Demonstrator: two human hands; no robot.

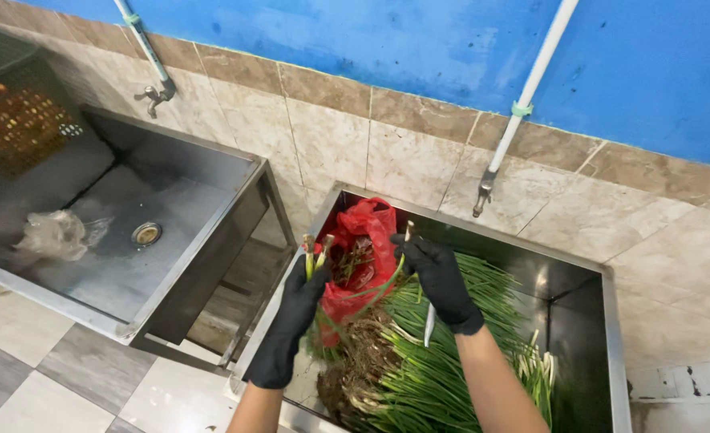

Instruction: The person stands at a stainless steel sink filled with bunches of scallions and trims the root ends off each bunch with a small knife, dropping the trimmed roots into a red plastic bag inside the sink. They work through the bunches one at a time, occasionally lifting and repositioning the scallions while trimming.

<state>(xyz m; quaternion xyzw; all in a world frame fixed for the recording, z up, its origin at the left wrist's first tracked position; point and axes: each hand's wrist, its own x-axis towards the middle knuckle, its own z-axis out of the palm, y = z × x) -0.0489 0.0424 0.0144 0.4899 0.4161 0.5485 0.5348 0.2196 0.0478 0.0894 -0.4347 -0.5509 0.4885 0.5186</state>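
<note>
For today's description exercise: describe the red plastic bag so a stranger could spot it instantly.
Find the right-hand steel sink under the blue wall, piled with green onions. At its near-left corner, between the black-gloved left hand and right hand, sits the red plastic bag: the only red thing among greens and roots.

My two bare forearms reach forward, both black-gloved: left hand (300,298) raised with fingers pinched closed, right hand (441,277) curled shut, knuckles up.
</note>
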